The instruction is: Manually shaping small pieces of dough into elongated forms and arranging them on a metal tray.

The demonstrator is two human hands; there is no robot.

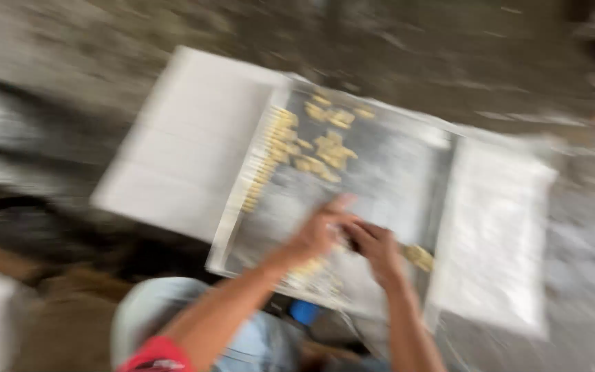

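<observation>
Metal tray [387, 179]: grey, shallow and rectangular; serves as the landmark, frame motion-blurred.
Left hand [319, 231]: over the tray's near half, meeting the right hand; finger state cannot be told through the blur.
Right hand [378, 249]: just beside the left hand, over the tray's near edge; fingers curled, grip unclear.
Pale yellow pieces [325, 148]: small, clustered at the tray's far end and along its left rim.
More pieces [419, 257]: at the tray's near right edge, beside the right hand.
White slab [187, 141]: flat, left of the tray.
White sheet [494, 234]: right of the tray.
</observation>
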